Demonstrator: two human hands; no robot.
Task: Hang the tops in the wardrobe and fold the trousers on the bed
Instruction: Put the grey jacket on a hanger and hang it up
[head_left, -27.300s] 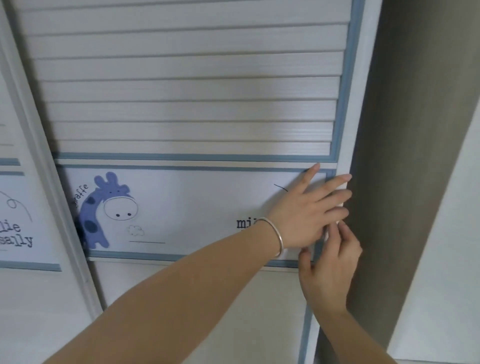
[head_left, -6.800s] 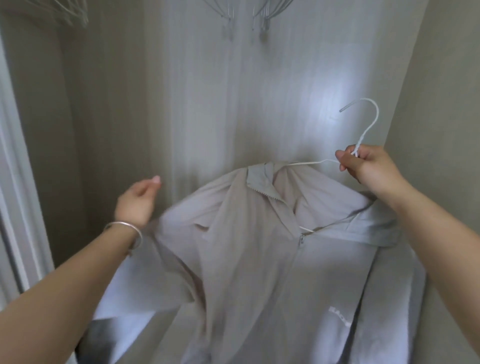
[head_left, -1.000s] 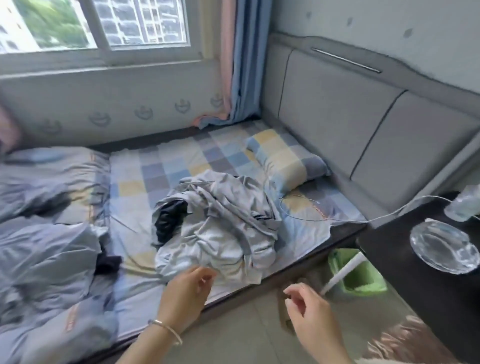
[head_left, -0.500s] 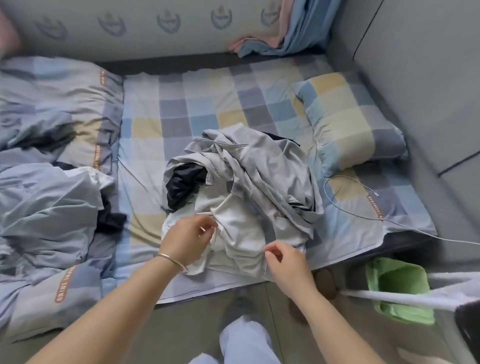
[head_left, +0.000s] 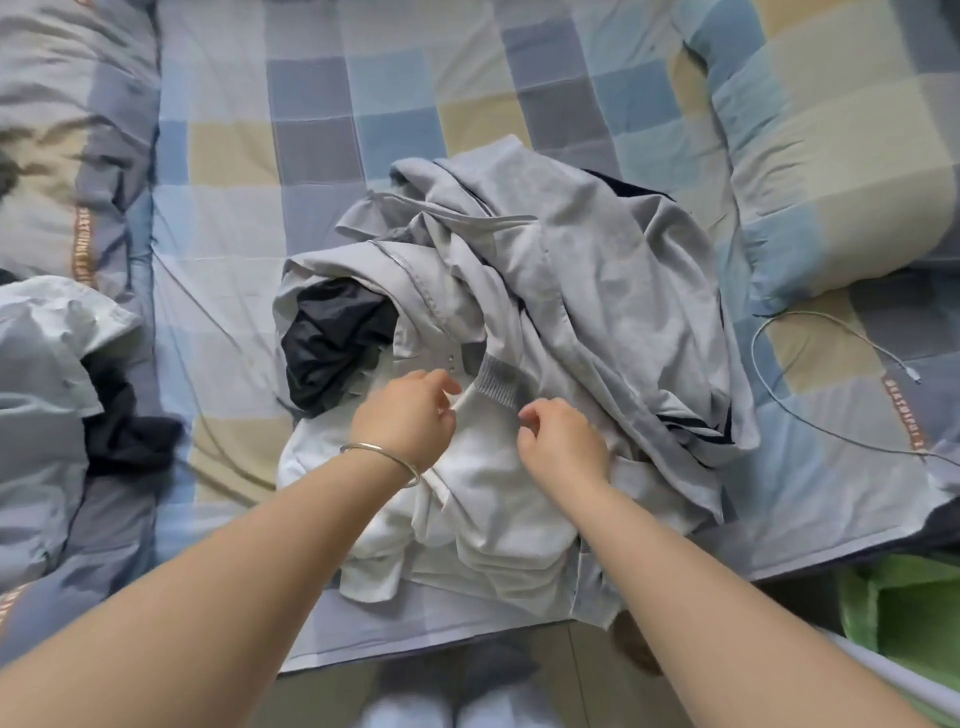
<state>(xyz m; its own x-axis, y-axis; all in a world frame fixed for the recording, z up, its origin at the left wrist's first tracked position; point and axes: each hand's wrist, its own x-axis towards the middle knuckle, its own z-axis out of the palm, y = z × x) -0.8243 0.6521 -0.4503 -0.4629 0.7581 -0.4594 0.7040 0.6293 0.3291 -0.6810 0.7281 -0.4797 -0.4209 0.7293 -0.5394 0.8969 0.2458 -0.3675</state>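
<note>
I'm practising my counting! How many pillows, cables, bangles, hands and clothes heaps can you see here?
Checked blue-and-yellow fabric pillow: 1
Thin white cable: 1
Silver metal bangle: 1
Bare hands: 2, the left hand and the right hand
Heap of grey, white and dark clothes: 1
Total: 6

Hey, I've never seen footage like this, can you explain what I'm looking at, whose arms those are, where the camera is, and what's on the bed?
No machine here: a camera worn on a person's head looks down at their own arms. The left hand, with a bracelet, and the right hand both pinch a white top near its ribbed grey collar. It lies in a pile of clothes on a checked bed sheet. A pillow and a charging cable lie to the right.
</note>
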